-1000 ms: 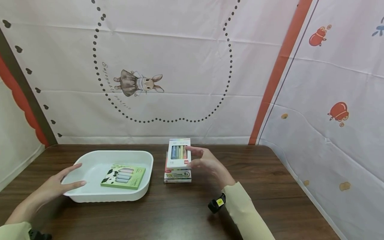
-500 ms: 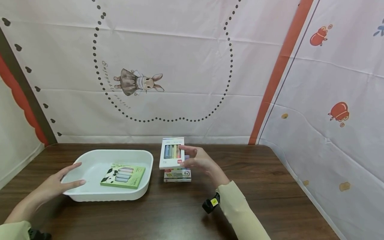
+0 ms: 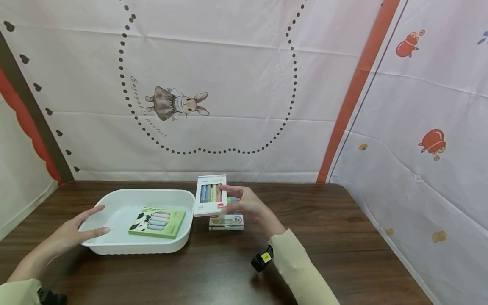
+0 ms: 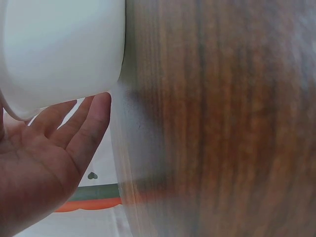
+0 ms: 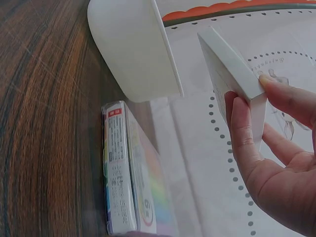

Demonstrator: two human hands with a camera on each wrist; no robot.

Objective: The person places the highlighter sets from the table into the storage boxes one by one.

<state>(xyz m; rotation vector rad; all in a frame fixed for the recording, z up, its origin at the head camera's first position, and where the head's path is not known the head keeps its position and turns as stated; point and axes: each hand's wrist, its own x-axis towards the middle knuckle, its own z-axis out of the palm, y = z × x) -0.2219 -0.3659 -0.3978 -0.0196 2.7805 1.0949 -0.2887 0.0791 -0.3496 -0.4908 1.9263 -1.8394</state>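
My right hand (image 3: 247, 206) pinches a white box of coloured pens (image 3: 203, 208) by its right side, fingers and thumb on opposite faces. Through its window show blue, green, yellow and red pens. In the right wrist view the held box (image 5: 234, 64) is tilted and raised off the boxes below. My left hand (image 3: 65, 237) grips the left end of a white plastic tray (image 3: 114, 248); in the left wrist view its fingers (image 4: 89, 131) reach under the rim against the outer wall. A green box with a panda picture (image 3: 173, 226) lies flat in the tray.
Two stacked boxes (image 3: 226, 223) lie on the brown wooden table (image 3: 190, 275), just right of the tray; the right wrist view shows a rainbow-coloured lid on the upper box (image 5: 153, 185). A printed white cloth (image 3: 244, 84) hangs behind the table's back edge.
My right hand has lifted the white box of coloured pens off the stack and moved it left to the tray's right rim. The left hand stays at the tray.
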